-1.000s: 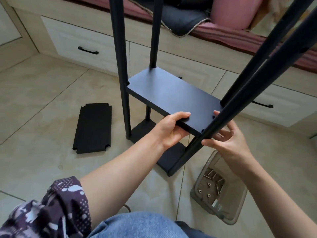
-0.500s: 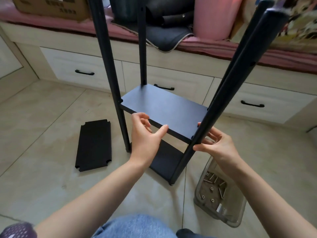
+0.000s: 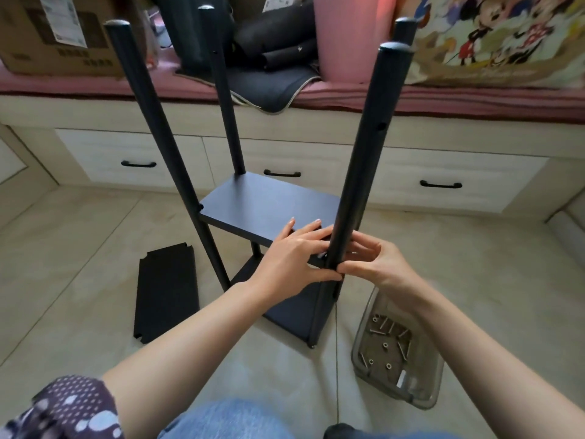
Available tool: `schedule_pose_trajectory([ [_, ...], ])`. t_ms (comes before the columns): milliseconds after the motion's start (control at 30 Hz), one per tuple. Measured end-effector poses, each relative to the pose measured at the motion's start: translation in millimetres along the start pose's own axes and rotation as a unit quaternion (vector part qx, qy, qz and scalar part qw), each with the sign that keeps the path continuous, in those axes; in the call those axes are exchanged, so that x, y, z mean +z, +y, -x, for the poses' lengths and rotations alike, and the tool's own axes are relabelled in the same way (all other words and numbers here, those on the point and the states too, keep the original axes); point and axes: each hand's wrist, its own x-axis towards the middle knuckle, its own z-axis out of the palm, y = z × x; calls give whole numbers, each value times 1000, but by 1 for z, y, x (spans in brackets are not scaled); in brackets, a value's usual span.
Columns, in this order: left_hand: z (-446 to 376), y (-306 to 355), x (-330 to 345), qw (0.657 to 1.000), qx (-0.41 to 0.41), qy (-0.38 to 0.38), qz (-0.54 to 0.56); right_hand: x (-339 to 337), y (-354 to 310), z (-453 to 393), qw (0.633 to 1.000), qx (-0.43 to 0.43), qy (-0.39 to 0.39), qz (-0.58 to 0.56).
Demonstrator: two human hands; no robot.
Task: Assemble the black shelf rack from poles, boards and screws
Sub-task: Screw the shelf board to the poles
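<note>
At frame centre, the left hand (image 3: pixel 294 255) and right hand (image 3: pixel 376 264) pinch the near pole (image 3: pixel 364 160) at the middle board (image 3: pixel 269 207). Lower board fitted; spare board (image 3: pixel 166 293) unmounted at lower left.

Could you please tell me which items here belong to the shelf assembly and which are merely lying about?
Job: rack poles; fitted board; spare board on the floor; tub of screws; left hand and right hand at the near pole.

Lying about: cardboard box; pink cushion; dark cloth.
</note>
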Motion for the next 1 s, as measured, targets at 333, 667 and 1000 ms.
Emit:
schedule_pose_trajectory([
  [333, 0, 1, -3, 999, -16, -6, 30, 11, 2, -15, 953, 141, 68, -260],
  [667, 3, 6, -7, 999, -35, -18, -14, 26, 3, -28, 952, 29, 12, -306],
  [1000, 5, 4, -4, 999, -24, 7, -20, 25, 4, -27, 950, 31, 9, -311],
])
